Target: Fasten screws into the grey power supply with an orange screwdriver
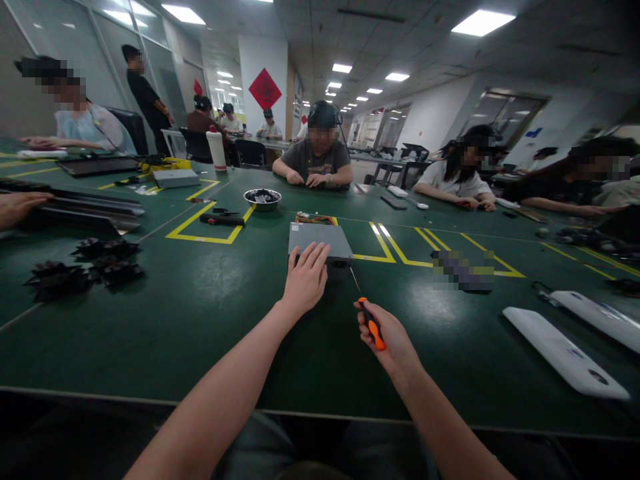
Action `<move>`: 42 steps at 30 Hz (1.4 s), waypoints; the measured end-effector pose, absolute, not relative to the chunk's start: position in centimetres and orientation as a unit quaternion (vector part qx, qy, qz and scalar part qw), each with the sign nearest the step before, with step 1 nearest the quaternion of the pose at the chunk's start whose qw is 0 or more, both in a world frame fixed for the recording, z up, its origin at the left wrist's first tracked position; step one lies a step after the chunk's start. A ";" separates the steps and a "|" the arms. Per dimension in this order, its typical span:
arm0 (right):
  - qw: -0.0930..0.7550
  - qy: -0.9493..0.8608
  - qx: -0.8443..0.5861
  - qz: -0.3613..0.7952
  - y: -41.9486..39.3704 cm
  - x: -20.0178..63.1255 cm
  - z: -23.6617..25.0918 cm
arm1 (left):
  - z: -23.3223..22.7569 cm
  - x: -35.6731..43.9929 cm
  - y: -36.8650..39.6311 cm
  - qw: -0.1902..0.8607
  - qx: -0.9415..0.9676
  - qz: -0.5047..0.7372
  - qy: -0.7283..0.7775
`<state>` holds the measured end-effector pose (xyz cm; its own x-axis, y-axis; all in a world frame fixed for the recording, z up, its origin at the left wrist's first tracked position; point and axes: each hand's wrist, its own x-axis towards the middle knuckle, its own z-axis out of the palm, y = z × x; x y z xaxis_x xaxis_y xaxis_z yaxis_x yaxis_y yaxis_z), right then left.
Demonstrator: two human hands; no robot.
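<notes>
A grey metal power supply unit (320,237) lies on the green table in front of me, with coloured cables at its far side. My left hand (306,277) rests on its near left part, fingers stretched out over the top. In my right hand (383,333) is an orange and black screwdriver (373,325), gripped by the handle. Its thin shaft points forward to the unit's near right corner, by a dark socket. Whether the tip touches the casing I cannot tell.
A metal bowl (263,198) of dark small parts stands beyond the unit. Black finned parts (85,270) and long dark panels (85,210) lie left, with another person's hand (20,208) by them. White devices (565,350) lie right. Several people sit around the table.
</notes>
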<state>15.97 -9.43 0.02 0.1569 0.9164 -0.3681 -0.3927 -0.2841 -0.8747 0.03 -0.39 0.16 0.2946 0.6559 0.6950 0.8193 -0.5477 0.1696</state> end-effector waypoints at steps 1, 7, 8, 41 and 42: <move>0.544 -0.246 -0.533 0.599 -9.4 16.0 0.0 | 0.2 0.0 -0.4 0.108 -0.797 -0.372 -0.463; 0.544 -0.245 -0.534 0.599 -9.1 15.9 -0.1 | 0.3 0.1 -0.5 0.102 -0.798 -0.373 -0.462; 0.544 -0.245 -0.534 0.599 -9.1 15.9 -0.2 | 0.3 0.1 -0.5 0.103 -0.799 -0.372 -0.461; 0.565 -0.218 -0.531 0.592 -9.1 14.5 1.0 | 0.0 0.4 -0.2 0.112 -0.811 -0.361 -0.447; 0.572 -0.224 -0.533 0.582 -9.2 14.4 1.0 | 0.0 0.4 -0.2 0.112 -0.811 -0.360 -0.447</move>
